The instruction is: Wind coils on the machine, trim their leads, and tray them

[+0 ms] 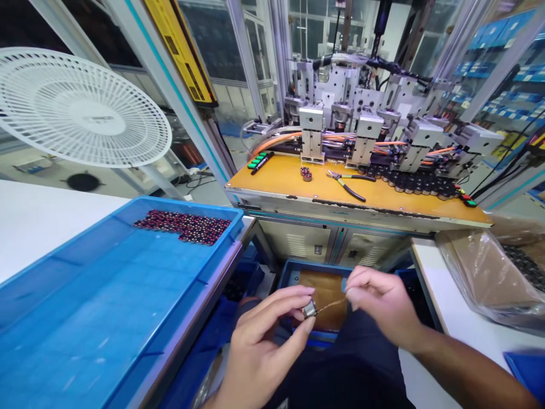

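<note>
Between the thumb and fingers of my left hand [272, 332] is a small silvery cylindrical part [310, 309], possibly a little motor stator, held above my lap. A thin copper-coloured wire [331, 305] runs from it to the right. My right hand [381, 301] pinches the far end of this wire, which stretches between both hands with a slight bend. Below them, a blue bin [292, 274] with a brown sheet [315, 281] inside stands under the machine table.
A large blue tray [106, 289] at left holds rows of small dark-red parts [183, 226]. On the orange machine table [272, 184] lie pliers [347, 184], small round parts [306, 174] and black parts [419, 183]. A plastic-lined box [472, 272] stands right, a white fan [85, 113] left.
</note>
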{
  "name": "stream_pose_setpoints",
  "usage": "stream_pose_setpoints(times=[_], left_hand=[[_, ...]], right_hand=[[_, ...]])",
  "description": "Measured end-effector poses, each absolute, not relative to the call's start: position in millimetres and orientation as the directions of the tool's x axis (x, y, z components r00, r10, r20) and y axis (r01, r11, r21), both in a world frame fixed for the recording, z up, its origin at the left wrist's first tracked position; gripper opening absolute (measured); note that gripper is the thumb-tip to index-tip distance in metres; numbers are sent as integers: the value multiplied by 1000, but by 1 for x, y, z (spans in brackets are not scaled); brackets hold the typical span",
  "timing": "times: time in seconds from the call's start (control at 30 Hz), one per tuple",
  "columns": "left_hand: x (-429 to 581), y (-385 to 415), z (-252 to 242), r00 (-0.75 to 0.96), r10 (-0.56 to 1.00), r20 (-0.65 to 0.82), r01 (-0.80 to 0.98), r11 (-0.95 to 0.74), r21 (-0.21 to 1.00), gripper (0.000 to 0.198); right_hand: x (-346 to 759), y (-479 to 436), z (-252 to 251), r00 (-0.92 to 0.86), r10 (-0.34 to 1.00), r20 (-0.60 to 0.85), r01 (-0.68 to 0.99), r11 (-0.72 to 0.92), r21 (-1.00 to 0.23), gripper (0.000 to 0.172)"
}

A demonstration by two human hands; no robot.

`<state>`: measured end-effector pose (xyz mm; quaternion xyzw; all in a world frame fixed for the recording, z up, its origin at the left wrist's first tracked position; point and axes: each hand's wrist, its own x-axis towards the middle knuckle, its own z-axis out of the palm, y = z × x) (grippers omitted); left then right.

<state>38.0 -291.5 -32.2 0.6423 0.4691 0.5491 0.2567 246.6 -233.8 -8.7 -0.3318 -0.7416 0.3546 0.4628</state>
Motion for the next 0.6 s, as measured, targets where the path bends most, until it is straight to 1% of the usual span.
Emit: stream_pose_setpoints(times=[0.03,0.07,0.1,0.13,0.2,0.23,0.3,0.33,0.37,0.4,0.43,0.47,0.5,0.53,0.57,0.6], left_hand=[[36,-292,-32,-19,864,502,392,-456,799,30],[34,-292,-32,13,847,531,449,-479,754,31],[33,-293,-31,47,832,552,490,-501,714,31],[33,-293,-30,81,820,566,514,-521,682,32],[33,-293,-29,149,792,592,525,-570,631,32],[34,-293,-28,172,780,602,521,-591,616,32],[35,-294,-27,196,766,613,502,-615,608,33],[35,-295,-26,195,769,608,492,-613,618,34],[35,-296,-26,188,777,601,480,-606,634,35],[34,-297,-26,178,784,594,464,-599,652,36],[33,-298,-25,173,786,593,449,-599,663,37],[32,-299,-25,169,782,600,434,-606,666,37],[31,-299,-25,169,773,611,421,-617,665,37],[30,-300,-25,174,762,623,405,-632,660,36],[29,-301,-25,175,754,633,392,-643,658,36],[28,-301,-26,171,751,638,380,-647,661,35]], right_hand=[[253,-234,-2,-340,778,528,244,615,-749,9],[258,-234,5,-363,687,630,317,727,-609,13],[261,-235,11,-419,557,717,359,827,-433,18],[262,-236,18,-497,418,761,356,898,-261,22],[257,-235,26,-650,126,749,241,969,47,16],[254,-232,28,-694,2,720,181,969,171,15],[246,-226,25,-765,-168,622,96,925,368,24],[244,-223,23,-798,-188,573,79,909,409,27],[242,-222,19,-824,-142,548,96,919,383,29],[240,-222,17,-841,-46,539,133,948,288,31],[239,-224,15,-851,75,520,175,974,146,33],[238,-227,15,-850,205,486,218,976,-31,35],[238,-230,18,-845,319,429,243,944,-223,36],[238,-231,22,-850,389,355,234,883,-407,37],[238,-228,27,-869,409,279,199,804,-560,36],[239,-221,34,-890,397,222,159,729,-666,35]])
